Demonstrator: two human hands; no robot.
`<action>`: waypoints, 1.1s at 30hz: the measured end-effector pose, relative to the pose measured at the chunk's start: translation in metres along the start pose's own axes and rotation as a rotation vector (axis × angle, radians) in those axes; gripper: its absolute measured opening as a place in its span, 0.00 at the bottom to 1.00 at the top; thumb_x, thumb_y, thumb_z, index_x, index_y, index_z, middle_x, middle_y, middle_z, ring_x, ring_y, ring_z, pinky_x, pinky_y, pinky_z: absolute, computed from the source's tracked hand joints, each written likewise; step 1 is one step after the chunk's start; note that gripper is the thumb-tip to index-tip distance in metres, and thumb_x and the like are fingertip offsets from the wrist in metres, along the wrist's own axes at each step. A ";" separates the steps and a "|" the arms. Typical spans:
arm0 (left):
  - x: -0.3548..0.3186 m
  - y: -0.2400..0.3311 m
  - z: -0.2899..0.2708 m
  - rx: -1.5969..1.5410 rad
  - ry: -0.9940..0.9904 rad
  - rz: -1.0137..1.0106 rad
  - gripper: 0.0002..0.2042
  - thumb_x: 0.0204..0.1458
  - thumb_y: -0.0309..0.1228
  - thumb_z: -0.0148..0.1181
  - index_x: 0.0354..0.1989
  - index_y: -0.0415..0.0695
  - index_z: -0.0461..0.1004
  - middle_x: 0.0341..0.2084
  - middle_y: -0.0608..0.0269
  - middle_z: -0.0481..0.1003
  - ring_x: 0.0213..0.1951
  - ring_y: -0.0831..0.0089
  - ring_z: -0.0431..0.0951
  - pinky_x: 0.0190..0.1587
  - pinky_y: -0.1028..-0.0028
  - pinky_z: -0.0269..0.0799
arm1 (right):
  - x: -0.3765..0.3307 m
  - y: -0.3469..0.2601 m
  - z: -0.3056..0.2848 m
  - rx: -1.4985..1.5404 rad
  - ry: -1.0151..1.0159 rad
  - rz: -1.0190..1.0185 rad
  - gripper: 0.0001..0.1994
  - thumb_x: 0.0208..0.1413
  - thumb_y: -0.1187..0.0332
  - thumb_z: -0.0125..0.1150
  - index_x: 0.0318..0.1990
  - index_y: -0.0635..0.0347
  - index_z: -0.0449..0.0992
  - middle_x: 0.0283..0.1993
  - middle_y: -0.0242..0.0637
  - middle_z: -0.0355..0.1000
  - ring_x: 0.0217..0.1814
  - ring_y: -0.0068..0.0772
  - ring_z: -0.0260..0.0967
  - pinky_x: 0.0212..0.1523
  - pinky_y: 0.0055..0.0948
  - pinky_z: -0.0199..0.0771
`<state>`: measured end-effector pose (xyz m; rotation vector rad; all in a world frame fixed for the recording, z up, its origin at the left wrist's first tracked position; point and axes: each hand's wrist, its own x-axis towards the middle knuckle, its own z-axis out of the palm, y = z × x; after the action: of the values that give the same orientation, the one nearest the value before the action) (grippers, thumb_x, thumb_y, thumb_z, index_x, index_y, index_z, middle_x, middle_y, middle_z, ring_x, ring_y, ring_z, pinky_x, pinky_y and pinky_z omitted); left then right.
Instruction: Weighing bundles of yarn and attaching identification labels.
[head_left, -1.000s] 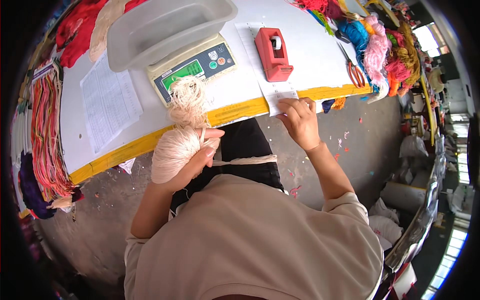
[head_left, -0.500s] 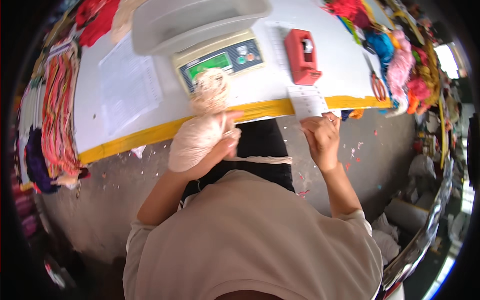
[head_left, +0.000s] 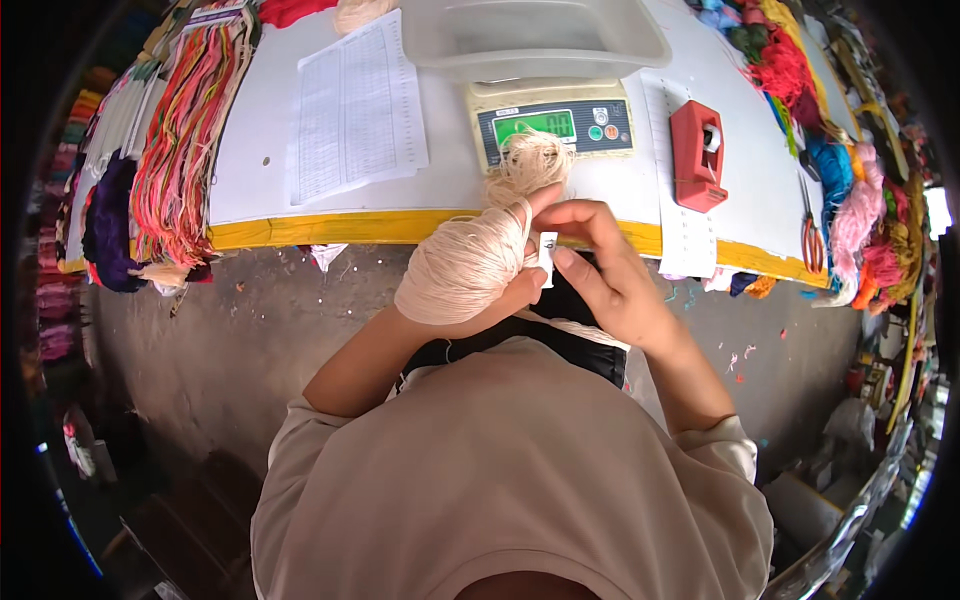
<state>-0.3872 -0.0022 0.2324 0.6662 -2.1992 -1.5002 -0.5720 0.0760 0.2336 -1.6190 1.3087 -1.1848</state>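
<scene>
A thick cream yarn skein [head_left: 462, 265] is gripped in my left hand [head_left: 515, 292], its bulk bulging out on the left and a looser looped end rising beyond my fingers. My right hand [head_left: 625, 290] meets it from the right, pinching a small white paper label [head_left: 547, 262] between thumb and fingers. The label lies against the skein near my left thumb, and dark marks show on it. A twisted cream strand [head_left: 580, 328] stretches over my lap below both hands.
Beyond the skein stands a digital scale [head_left: 555, 125] carrying a grey plastic tub [head_left: 530, 65]. A red tape dispenser [head_left: 697, 160] sits beside a label strip [head_left: 690, 240] overhanging the yellow table edge [head_left: 330, 228]. Printed sheets [head_left: 360, 110], orange-handled scissors [head_left: 812, 240] and coloured yarn hanks [head_left: 185, 140] lie around.
My right hand has left the label strip at the table edge and come left to the skein with a small label. The whole view has shifted, with the table appearing further right.
</scene>
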 end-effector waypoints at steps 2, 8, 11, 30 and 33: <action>0.000 0.000 -0.001 0.181 0.058 0.029 0.33 0.53 0.21 0.58 0.69 0.45 0.58 0.27 0.67 0.75 0.27 0.75 0.74 0.36 0.75 0.71 | 0.001 0.002 0.003 0.348 -0.180 0.219 0.17 0.68 0.74 0.46 0.62 0.59 0.56 0.48 0.33 0.71 0.47 0.21 0.67 0.48 0.25 0.68; 0.004 -0.008 0.003 0.308 0.278 0.371 0.21 0.51 0.25 0.66 0.54 0.46 0.72 0.25 0.64 0.76 0.27 0.67 0.76 0.33 0.70 0.71 | -0.002 -0.004 -0.002 0.360 -0.053 0.289 0.16 0.65 0.78 0.50 0.58 0.61 0.59 0.35 0.26 0.68 0.34 0.11 0.61 0.34 0.13 0.59; 0.000 -0.010 -0.005 0.441 0.280 0.387 0.11 0.52 0.28 0.64 0.44 0.45 0.74 0.27 0.61 0.76 0.28 0.63 0.76 0.31 0.66 0.71 | -0.002 -0.003 -0.003 0.195 -0.025 0.152 0.15 0.63 0.81 0.52 0.55 0.62 0.62 0.32 0.25 0.67 0.32 0.10 0.60 0.33 0.12 0.56; -0.002 -0.003 -0.005 -0.279 0.061 -0.263 0.07 0.61 0.32 0.58 0.37 0.41 0.77 0.17 0.73 0.70 0.18 0.87 0.66 0.20 0.81 0.60 | -0.007 0.022 0.020 0.208 0.164 -0.055 0.17 0.57 0.84 0.59 0.51 0.63 0.63 0.38 0.33 0.72 0.32 0.18 0.68 0.36 0.16 0.67; 0.002 -0.004 0.002 -0.541 0.238 -0.140 0.05 0.57 0.30 0.61 0.37 0.42 0.77 0.25 0.68 0.76 0.31 0.80 0.77 0.37 0.79 0.73 | -0.004 0.023 0.022 0.161 0.189 -0.081 0.19 0.56 0.86 0.58 0.53 0.63 0.63 0.41 0.34 0.72 0.35 0.20 0.70 0.39 0.17 0.69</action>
<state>-0.3897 -0.0036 0.2277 0.7711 -1.5006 -1.8685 -0.5587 0.0750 0.2041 -1.4841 1.2367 -1.4843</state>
